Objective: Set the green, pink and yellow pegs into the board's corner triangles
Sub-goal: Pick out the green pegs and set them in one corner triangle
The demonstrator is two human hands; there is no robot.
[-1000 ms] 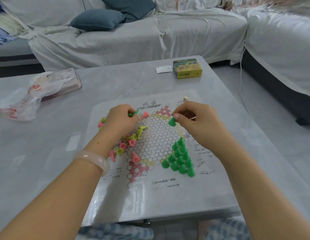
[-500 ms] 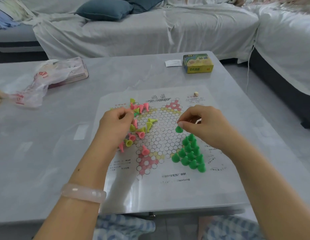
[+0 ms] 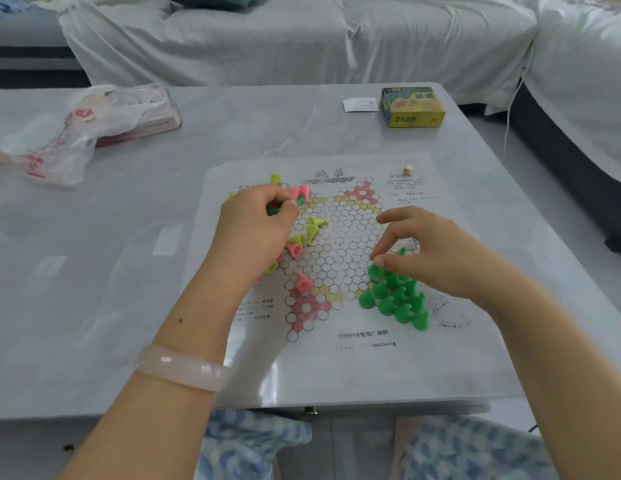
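Observation:
A paper board (image 3: 337,358) with a hexagon star grid lies on the grey table. Several green pegs (image 3: 399,301) stand packed in its near-right corner triangle. My right hand (image 3: 430,251) pinches one green peg (image 3: 374,270) at that cluster's top left edge, peg base on the board. My left hand (image 3: 257,226) is closed on a green peg (image 3: 283,206) lying sideways between its fingers, over a loose pile of pink and yellow pegs (image 3: 304,237) on the board's left side. One pink peg (image 3: 304,282) lies near the bottom pink triangle.
A yellow-green box (image 3: 411,107) and a white slip (image 3: 359,105) sit at the table's far right. A plastic bag over a pink box (image 3: 104,123) lies far left. A small die (image 3: 408,170) rests on the board's top right. A covered sofa stands behind.
My right hand has carried its green peg down from the board's middle to the green cluster. My left hand stayed over the loose pile, holding a green peg. The camera tilted downward.

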